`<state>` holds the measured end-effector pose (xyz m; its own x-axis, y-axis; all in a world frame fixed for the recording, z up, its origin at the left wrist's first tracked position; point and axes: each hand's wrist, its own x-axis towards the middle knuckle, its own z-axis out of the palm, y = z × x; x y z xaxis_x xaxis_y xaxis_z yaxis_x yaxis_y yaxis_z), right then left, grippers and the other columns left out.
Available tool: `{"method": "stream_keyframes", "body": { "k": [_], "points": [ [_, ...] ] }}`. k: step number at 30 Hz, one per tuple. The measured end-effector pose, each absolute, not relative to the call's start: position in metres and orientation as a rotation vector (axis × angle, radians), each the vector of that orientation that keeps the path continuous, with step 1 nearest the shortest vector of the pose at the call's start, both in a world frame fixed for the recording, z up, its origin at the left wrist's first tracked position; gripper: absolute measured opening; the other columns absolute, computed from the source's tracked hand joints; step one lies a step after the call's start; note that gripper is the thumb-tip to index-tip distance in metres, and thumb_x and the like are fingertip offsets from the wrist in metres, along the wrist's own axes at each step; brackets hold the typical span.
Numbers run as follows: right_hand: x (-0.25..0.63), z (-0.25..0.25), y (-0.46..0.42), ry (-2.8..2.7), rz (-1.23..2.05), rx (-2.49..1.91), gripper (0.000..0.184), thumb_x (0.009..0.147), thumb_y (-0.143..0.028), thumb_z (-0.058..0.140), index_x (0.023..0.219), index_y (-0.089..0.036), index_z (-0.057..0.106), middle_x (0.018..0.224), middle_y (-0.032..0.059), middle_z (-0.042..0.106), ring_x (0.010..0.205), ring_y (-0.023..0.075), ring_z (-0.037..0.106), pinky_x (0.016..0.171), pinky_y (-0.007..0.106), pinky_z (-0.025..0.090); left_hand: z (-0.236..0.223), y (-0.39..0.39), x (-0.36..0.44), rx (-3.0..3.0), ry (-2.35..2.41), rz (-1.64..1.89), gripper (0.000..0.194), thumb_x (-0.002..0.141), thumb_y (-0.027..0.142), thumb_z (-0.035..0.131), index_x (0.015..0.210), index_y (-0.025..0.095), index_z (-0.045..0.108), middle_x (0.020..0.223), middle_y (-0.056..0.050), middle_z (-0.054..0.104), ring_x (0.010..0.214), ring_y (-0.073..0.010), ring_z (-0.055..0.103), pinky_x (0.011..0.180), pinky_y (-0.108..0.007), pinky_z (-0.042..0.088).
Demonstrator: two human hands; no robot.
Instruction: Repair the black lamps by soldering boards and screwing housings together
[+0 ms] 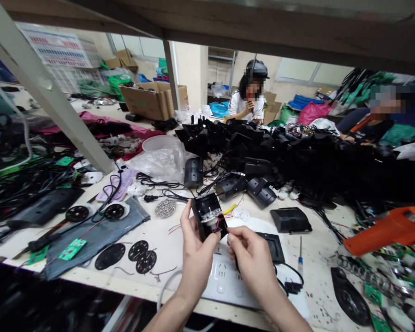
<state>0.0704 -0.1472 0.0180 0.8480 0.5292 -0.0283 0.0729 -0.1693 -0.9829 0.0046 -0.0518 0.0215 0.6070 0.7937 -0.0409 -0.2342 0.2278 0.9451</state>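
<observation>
My left hand [197, 244] is closed around a black plastic housing [207, 206], held tilted above the bench. Inside the housing sit a pale round part and red wires [218, 225]. At its lower right edge is my right hand [247, 251], thumb and fingers pinched together; what lies between them is hidden. A black cord shows by the right palm, and a black plug [293, 287] lies to the right. Beneath both hands is a white power strip [221, 276], with a flat black frame [274, 247] beside it.
Several black housings [261, 190] and a dish of screws [165, 208] lie beyond my hands. Right are a screwdriver [300, 256] and an orange tool [383, 230]. Black discs [109, 256] lie left. A shelf post [62, 97] rises left. A co-worker [247, 103] sits opposite.
</observation>
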Motion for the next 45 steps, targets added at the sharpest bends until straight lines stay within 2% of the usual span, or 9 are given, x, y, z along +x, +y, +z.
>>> {"method": "stream_keyframes", "body": {
  "k": [3, 8, 14, 19, 22, 28, 34, 39, 45],
  "points": [
    [0.076, 0.022, -0.144, -0.286, 0.681, -1.490, 0.028, 0.069, -0.039, 0.064, 0.083, -0.014, 0.066, 0.062, 0.0009, 0.060, 0.050, 0.0138, 0.056, 0.049, 0.026, 0.049, 0.018, -0.052, 0.003, 1.206, 0.591, 0.762, 0.085, 0.076, 0.017, 0.061, 0.148, 0.034, 0.020, 0.137, -0.005, 0.052, 0.122, -0.0215, 0.052, 0.102, -0.035, 0.040],
    [0.076, 0.019, -0.144, -0.287, 0.687, -1.477, 0.029, 0.067, -0.040, 0.061, 0.080, -0.014, 0.062, 0.060, 0.0006, 0.058, 0.050, 0.0140, 0.055, 0.048, 0.027, 0.048, 0.010, -0.051, 0.003, 1.213, 0.600, 0.727, 0.084, 0.077, 0.015, 0.059, 0.148, 0.033, 0.020, 0.137, -0.006, 0.050, 0.125, -0.0227, 0.049, 0.103, -0.036, 0.038],
    [0.067, 0.008, -0.146, -0.418, 0.517, -1.619, 0.023, 0.072, -0.037, 0.065, 0.081, -0.016, 0.067, 0.063, 0.0004, 0.058, 0.056, 0.0149, 0.055, 0.051, 0.025, 0.044, 0.015, -0.046, 0.008, 1.007, 0.645, 0.613, 0.082, 0.068, 0.010, 0.058, 0.141, 0.034, 0.030, 0.115, -0.001, 0.060, 0.098, -0.0175, 0.058, 0.090, -0.031, 0.043],
    [0.066, 0.007, -0.150, -0.660, 0.371, -1.806, 0.023, 0.088, -0.033, 0.048, 0.088, -0.015, 0.063, 0.070, 0.0035, 0.061, 0.061, 0.0188, 0.062, 0.057, 0.030, 0.049, 0.023, -0.042, 0.010, 0.941, 0.632, 0.563, 0.084, 0.062, 0.010, 0.058, 0.139, 0.033, 0.033, 0.115, -0.001, 0.060, 0.095, -0.0157, 0.055, 0.084, -0.027, 0.044],
    [0.065, 0.009, -0.155, -0.914, 0.093, -1.903, 0.023, 0.093, -0.024, 0.044, 0.086, -0.016, 0.065, 0.077, 0.0058, 0.060, 0.072, 0.0199, 0.063, 0.066, 0.031, 0.048, 0.028, -0.035, 0.012, 0.911, 0.661, 0.465, 0.085, 0.057, 0.009, 0.059, 0.136, 0.030, 0.036, 0.097, 0.000, 0.063, 0.083, -0.0152, 0.054, 0.076, -0.027, 0.045],
    [0.062, 0.011, -0.160, -1.080, -0.109, -1.955, 0.028, 0.094, -0.015, 0.044, 0.112, -0.013, 0.066, 0.082, 0.0056, 0.057, 0.073, 0.0180, 0.061, 0.066, 0.028, 0.049, 0.034, -0.023, 0.013, 0.863, 0.678, 0.401, 0.080, 0.052, 0.009, 0.060, 0.129, 0.025, 0.043, 0.082, 0.000, 0.063, 0.072, -0.0145, 0.055, 0.063, -0.025, 0.047],
    [0.066, 0.018, -0.162, -1.055, 0.000, -1.933, 0.018, 0.091, -0.015, 0.049, 0.103, -0.014, 0.063, 0.078, 0.0025, 0.055, 0.067, 0.0160, 0.059, 0.063, 0.027, 0.048, 0.037, -0.024, 0.011, 0.812, 0.642, 0.370, 0.071, 0.053, 0.007, 0.061, 0.122, 0.024, 0.046, 0.082, 0.001, 0.066, 0.070, -0.0133, 0.057, 0.063, -0.023, 0.049],
    [0.066, 0.030, -0.172, -1.239, 0.020, -2.049, 0.019, 0.091, -0.021, 0.052, 0.109, -0.018, 0.059, 0.090, 0.0059, 0.054, 0.083, 0.0222, 0.058, 0.071, 0.034, 0.048, 0.036, -0.023, 0.008, 0.792, 0.609, 0.259, 0.064, 0.054, 0.006, 0.059, 0.116, 0.022, 0.049, 0.083, 0.000, 0.066, 0.069, -0.0153, 0.060, 0.062, -0.027, 0.052],
    [0.065, 0.032, -0.176, -1.273, 0.158, -2.130, 0.008, 0.086, -0.011, 0.052, 0.086, -0.019, 0.052, 0.086, 0.0036, 0.051, 0.081, 0.0212, 0.055, 0.071, 0.033, 0.045, 0.027, -0.030, 0.005, 0.759, 0.641, 0.196, 0.054, 0.056, 0.003, 0.057, 0.106, 0.021, 0.050, 0.078, 0.001, 0.066, 0.067, -0.0146, 0.060, 0.061, -0.027, 0.054]
  ]
}}
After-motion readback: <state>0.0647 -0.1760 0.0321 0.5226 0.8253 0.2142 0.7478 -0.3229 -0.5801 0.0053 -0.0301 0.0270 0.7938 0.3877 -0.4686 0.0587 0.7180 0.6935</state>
